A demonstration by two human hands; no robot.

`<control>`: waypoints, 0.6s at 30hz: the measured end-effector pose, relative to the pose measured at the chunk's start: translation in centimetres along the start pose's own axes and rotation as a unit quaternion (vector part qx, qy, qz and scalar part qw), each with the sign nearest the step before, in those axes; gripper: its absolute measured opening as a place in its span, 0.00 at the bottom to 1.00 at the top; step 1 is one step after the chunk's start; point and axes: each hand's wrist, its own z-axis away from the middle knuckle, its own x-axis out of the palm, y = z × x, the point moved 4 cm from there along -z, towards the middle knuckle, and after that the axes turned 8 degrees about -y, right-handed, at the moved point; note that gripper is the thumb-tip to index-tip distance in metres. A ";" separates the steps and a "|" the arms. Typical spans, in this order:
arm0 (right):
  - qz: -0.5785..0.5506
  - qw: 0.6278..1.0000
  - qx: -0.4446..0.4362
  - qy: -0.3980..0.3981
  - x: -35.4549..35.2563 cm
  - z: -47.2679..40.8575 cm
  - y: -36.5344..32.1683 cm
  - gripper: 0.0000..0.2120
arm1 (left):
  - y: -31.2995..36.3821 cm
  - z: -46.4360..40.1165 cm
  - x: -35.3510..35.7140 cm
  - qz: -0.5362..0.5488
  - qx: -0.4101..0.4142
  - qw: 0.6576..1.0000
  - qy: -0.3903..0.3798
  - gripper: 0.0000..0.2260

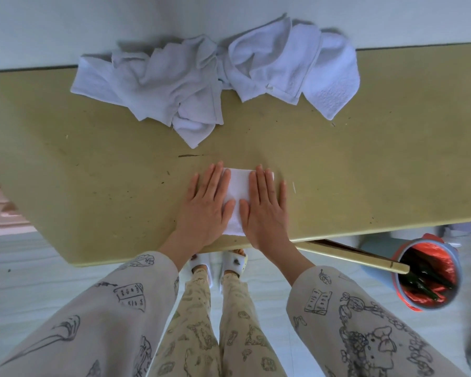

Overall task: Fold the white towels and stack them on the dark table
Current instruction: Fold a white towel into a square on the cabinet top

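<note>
A small folded white towel [238, 186] lies near the front edge of the olive-brown table [93, 172]. My left hand [208, 205] lies flat on its left side and my right hand [267, 208] lies flat on its right side, fingers straight and pressing down. Only the strip of towel between the hands shows. At the back of the table sits a heap of several crumpled white towels [215, 77], spread from the left to the right and touching the wall.
A blue bin [430, 278] with a red liner stands on the floor at the right, below the table's front edge. A slat [359, 258] sticks out under the table toward it. My feet in white sandals [218, 265] stand at the table's edge.
</note>
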 end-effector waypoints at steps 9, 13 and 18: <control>-0.298 0.936 0.165 0.089 -5.0 0.6 1.9 0.16 | -2.7 4.1 -2.0 0.215 -0.082 0.972 0.050 0.22; -0.328 0.900 0.288 -0.028 -4.5 -0.2 1.9 0.18 | -4.3 7.0 -2.4 0.304 -0.156 0.938 0.050 0.17; -0.276 0.913 0.290 -0.082 -3.9 -1.2 -0.2 0.28 | -5.7 9.5 -2.9 0.376 -0.196 0.903 0.070 0.15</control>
